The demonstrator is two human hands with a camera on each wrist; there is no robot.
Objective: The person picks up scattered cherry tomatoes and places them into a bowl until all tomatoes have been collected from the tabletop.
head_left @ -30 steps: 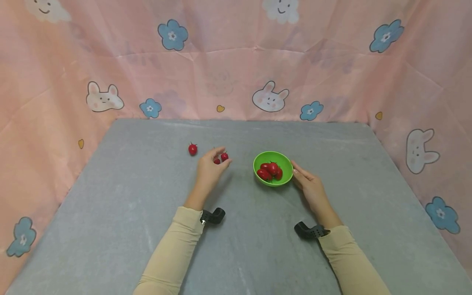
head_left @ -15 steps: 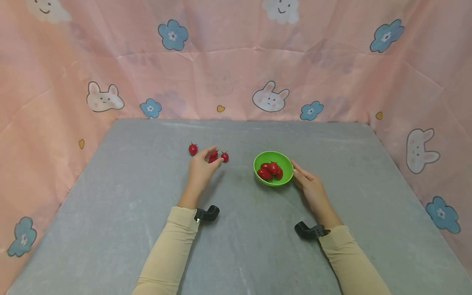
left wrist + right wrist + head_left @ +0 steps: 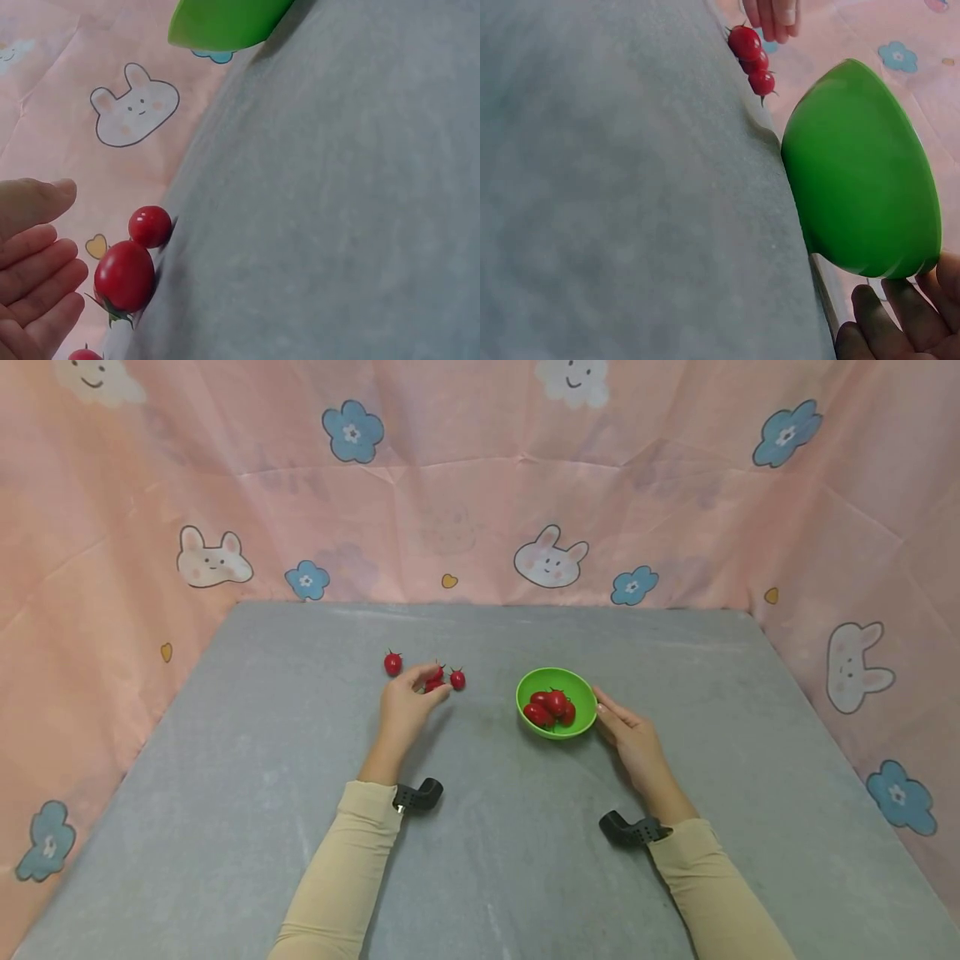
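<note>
My left hand hovers beside a cluster of small red cherry tomatoes, thumb and fingers spread apart around a pair of them that it partly hides. In the left wrist view, the hand lies just left of a large cherry tomato, apparently holding nothing. A further cherry tomato sits to the right of the pair, and one more cherry tomato lies behind the hand to the left. My right hand holds the side of a green bowl, thumb at its rim. Several cherry tomatoes rest inside.
A grey tabletop stretches beneath both arms. Pink printed cloth hangs behind it and along both sides. Each wrist carries a black strapped device, such as the left wrist device.
My left hand has shifted left from near the rightmost loose tomato to the pair beside it, with only a slight move lately. The right hand and bowl stay in place.
</note>
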